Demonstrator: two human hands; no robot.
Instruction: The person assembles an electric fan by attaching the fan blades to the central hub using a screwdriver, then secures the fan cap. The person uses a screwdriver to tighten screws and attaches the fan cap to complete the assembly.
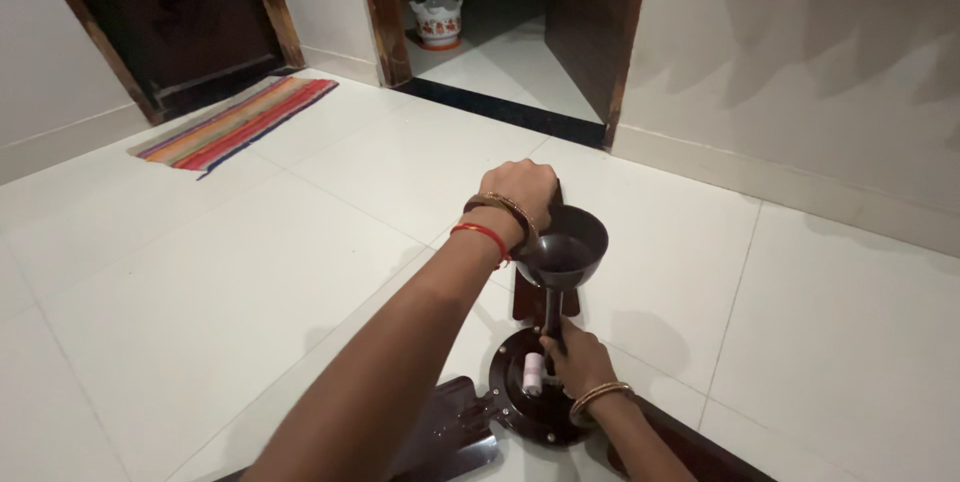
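Note:
A dark brown ceiling fan lies on the white tiled floor, its round motor hub (pixel 525 404) facing up. A short rod (pixel 551 310) rises from the hub to a dark cup-shaped canopy (pixel 568 247). My left hand (pixel 520 187), with bangles and a red thread at the wrist, is closed over the far rim of the canopy. My right hand (pixel 578 362) grips the base of the rod, beside a small white cylinder (pixel 533 374) on the hub. Fan blades (pixel 455 432) spread out from the hub, partly hidden by my arms.
A striped rug (pixel 235 122) lies before a closed dark door (pixel 170 12) at the back left. An open doorway with a wooden door (pixel 590 22) leads to a room holding a white patterned bucket (pixel 438 20). A pale wall (pixel 800 72) runs along the right.

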